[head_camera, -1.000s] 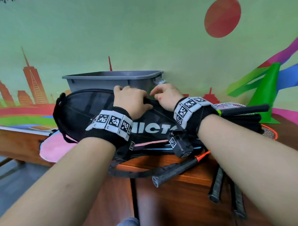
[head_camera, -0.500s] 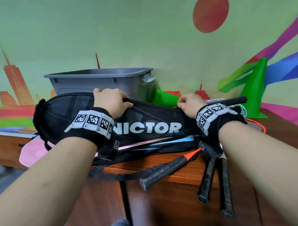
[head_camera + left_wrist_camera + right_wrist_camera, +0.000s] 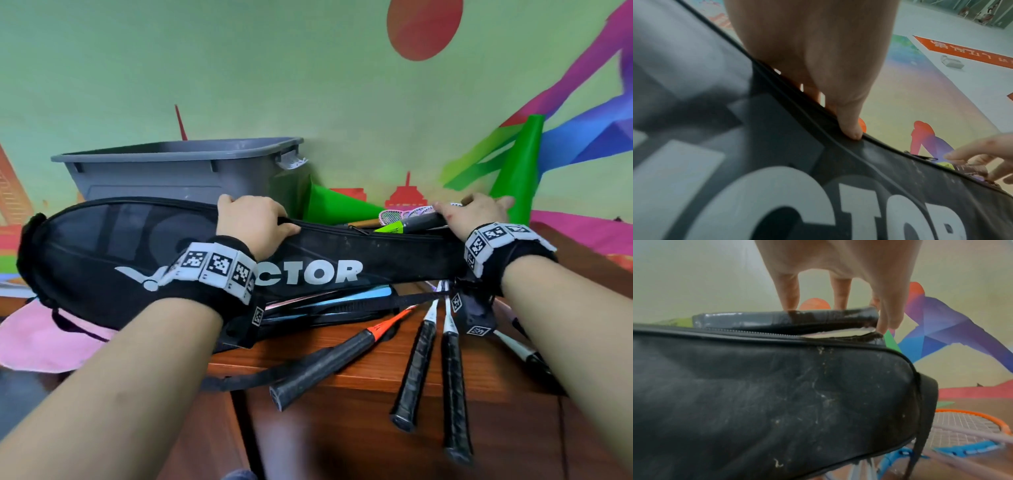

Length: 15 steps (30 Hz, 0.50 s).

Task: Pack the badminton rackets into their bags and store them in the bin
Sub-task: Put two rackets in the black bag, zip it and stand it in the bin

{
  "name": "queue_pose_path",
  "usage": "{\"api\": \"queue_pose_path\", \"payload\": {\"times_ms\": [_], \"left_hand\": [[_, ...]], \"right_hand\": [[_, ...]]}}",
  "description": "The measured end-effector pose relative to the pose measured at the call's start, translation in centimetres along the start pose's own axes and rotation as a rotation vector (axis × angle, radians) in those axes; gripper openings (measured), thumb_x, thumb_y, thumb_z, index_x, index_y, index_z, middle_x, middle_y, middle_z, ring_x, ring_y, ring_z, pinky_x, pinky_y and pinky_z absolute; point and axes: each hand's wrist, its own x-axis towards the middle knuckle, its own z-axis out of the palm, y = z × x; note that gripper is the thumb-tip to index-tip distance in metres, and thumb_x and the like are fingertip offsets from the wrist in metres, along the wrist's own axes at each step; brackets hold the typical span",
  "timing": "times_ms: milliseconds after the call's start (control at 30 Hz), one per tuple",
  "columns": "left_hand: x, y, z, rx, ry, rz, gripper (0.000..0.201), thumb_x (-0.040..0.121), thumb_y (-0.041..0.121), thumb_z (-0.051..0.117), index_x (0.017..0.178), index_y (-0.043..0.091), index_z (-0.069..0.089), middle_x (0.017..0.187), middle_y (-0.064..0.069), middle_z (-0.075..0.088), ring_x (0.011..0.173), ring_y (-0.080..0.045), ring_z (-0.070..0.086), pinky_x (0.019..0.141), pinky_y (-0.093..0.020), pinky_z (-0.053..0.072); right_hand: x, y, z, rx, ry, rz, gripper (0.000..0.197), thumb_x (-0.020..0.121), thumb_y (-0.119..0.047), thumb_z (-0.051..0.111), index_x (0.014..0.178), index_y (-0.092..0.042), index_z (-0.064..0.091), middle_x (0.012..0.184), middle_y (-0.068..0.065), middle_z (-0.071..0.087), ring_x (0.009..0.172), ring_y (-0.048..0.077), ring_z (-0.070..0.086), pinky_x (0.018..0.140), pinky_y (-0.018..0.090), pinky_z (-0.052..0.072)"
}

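Note:
A black VICTOR racket bag [image 3: 102, 260] is held on edge across the wooden table, in front of the grey bin [image 3: 178, 171]. My left hand [image 3: 253, 226] grips its top zip edge near the middle, thumb on the front [image 3: 851, 129] and fingers behind. A dark racket handle [image 3: 421, 222] sticks out of the open right end. My right hand [image 3: 476, 214] lies over that handle [image 3: 777, 319], fingers spread and fairly straight, touching it and the bag's lip. The zip pull [image 3: 920, 157] sits between my hands.
Several loose rackets lie under and in front of the bag, with black handles [image 3: 325, 366] [image 3: 416, 370] [image 3: 454, 394] pointing at me. One green cone [image 3: 342, 205] lies down and another [image 3: 517, 171] stands by the wall. A pink cover [image 3: 41, 335] lies at the left.
My right hand has slid from beside the left hand along the top edge to the bag's right end. The left hand keeps its grip, and the bag now sits further left.

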Motion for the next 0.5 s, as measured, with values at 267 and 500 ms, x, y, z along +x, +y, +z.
{"api": "queue_pose_path", "payload": {"times_ms": [267,500], "left_hand": [[0.1,0.2,1.7,0.018,0.083,0.018,0.038,0.089,0.058,0.045,0.089,0.030,0.070,0.092,0.003,0.067,0.098,-0.025,0.054,0.085,-0.040,0.026],[0.7,0.9,2.3,0.012,0.029,-0.004,0.036,0.089,0.058,0.045,0.096,0.032,0.068,0.102,0.003,0.066,0.105,-0.025,0.054,0.090,-0.041,0.027]], "right_hand": [[-1.2,2.6,0.8,-0.010,-0.023,0.008,0.062,0.082,-0.043,0.057,0.130,-0.005,0.049,0.134,0.017,0.035,0.115,0.037,0.050,0.101,0.036,0.038],[-1.5,3.6,1.7,-0.266,-0.160,-0.060,0.097,0.073,-0.081,0.013,0.102,-0.006,0.067,0.124,0.021,0.055,0.115,0.037,0.051,0.101,0.047,0.040]]}}
